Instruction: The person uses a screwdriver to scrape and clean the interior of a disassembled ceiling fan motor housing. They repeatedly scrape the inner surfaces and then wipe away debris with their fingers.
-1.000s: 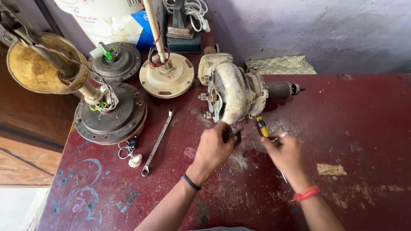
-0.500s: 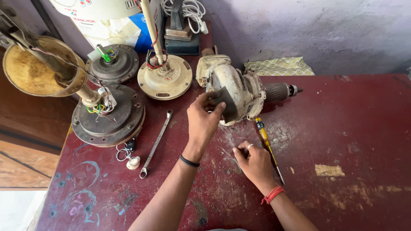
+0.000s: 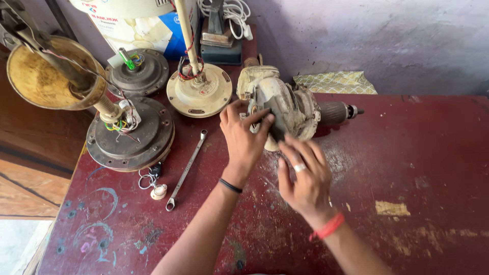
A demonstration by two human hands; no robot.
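Motor [image 3: 288,109], dirty cream with a dark shaft pointing away to its right, lies on its side on the red table [image 3: 407,168], near the back wall. Left hand [image 3: 244,135] rests on the motor's near left face, fingers spread and curled over the housing, thumb up by the casing edge; a black band circles its wrist. Right hand [image 3: 303,175] sits just in front of the motor, fingers loosely together with the tips touching the lower rim of the housing; a ring shows on one finger and a red band on the wrist. Whether it pinches anything underneath cannot be told.

Left of the motor lies a wrench [image 3: 186,170], flat on the table and slanted, well clear of both hands. Beyond the wrench stands a dark round fan base [image 3: 130,135] with coloured wires and a brass-coloured cup above it. Just left of the motor stands a cream fan base [image 3: 199,91] with a rod rising from it. Behind the motor to its right, a patterned cloth [image 3: 336,82] lies against the wall.
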